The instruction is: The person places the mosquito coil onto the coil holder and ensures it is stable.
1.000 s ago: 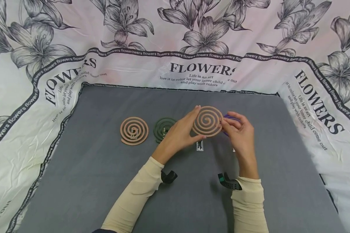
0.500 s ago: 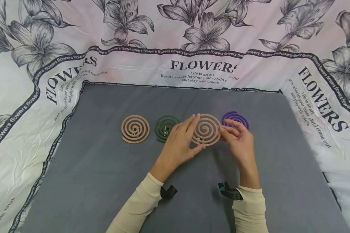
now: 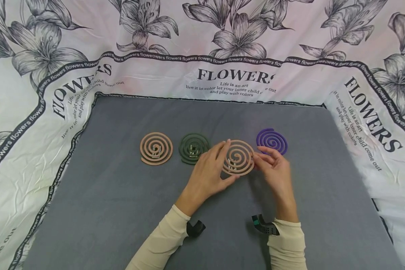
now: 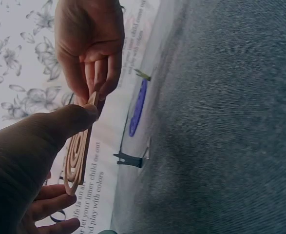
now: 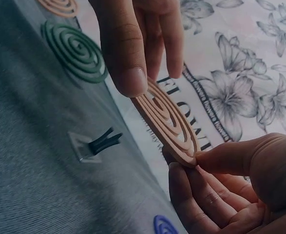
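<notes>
A tan mosquito coil (image 3: 237, 155) is held between both hands, raised off the table. My left hand (image 3: 206, 172) grips its left edge, with the thumb on the near face in the left wrist view and the other fingers reaching around behind. My right hand (image 3: 277, 168) pinches the right edge between thumb and fingers. Beneath the coil stands a small coil stand (image 5: 104, 143) with a dark forked prong on a square base, a gap between the two in the left wrist view. A purple coil (image 3: 272, 141) lies just beyond the right fingers.
Left of the hands, a dark green coil (image 3: 193, 144) and another tan coil (image 3: 156, 148) each overlap a small stand. A second forked prong (image 4: 143, 74) shows near the purple coil. The grey table (image 3: 128, 217) is bordered by flower-printed white cloth (image 3: 148, 80).
Both hands have brought the tan coil toward the person, bringing it over the stand in the head view. The right hand has come away from in front of the purple coil.
</notes>
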Motion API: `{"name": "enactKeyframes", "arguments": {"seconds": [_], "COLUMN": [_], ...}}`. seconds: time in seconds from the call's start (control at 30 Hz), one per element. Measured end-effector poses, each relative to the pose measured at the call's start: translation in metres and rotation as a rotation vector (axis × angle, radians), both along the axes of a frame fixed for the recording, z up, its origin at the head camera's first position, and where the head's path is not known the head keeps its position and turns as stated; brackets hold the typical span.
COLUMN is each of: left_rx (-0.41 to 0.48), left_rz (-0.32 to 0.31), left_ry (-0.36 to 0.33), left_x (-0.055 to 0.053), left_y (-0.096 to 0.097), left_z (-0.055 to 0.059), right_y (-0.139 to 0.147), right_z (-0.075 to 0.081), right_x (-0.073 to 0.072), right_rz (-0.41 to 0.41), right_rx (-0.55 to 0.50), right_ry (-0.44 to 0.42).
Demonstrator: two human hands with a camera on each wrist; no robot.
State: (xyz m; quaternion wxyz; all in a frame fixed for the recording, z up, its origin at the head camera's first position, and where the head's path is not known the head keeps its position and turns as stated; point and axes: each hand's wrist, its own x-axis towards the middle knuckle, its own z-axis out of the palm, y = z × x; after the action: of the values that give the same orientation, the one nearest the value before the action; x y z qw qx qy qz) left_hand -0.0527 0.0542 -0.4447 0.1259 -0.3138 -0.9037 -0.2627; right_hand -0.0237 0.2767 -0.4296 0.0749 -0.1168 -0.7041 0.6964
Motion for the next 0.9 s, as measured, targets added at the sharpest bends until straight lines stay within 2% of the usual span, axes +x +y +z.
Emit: {"name": "enactKeyframes", "arguments": {"seconds": [0.3, 0.5, 0.9], "left_rx": [-0.032, -0.047, -0.077], "left_rz": [0.004, 0.001, -0.003], "left_ry": [-0.044, -0.102, -0.151], "left_x": [0.000, 0.000, -0.002], "left_y": [0.001, 0.002, 0.004], "left_z": [-0.008, -0.010, -0.014], "right_y": [-0.001, -0.001, -0.002], "right_z": [-0.012, -0.014, -0.023], "right_x": [-0.003, -0.004, -0.008], "right_rz": [0.010, 0.013, 0.016], "right_rx": [0.007, 0.043, 0.044], "right_ry": [-0.049, -0.080, -0.103]}}
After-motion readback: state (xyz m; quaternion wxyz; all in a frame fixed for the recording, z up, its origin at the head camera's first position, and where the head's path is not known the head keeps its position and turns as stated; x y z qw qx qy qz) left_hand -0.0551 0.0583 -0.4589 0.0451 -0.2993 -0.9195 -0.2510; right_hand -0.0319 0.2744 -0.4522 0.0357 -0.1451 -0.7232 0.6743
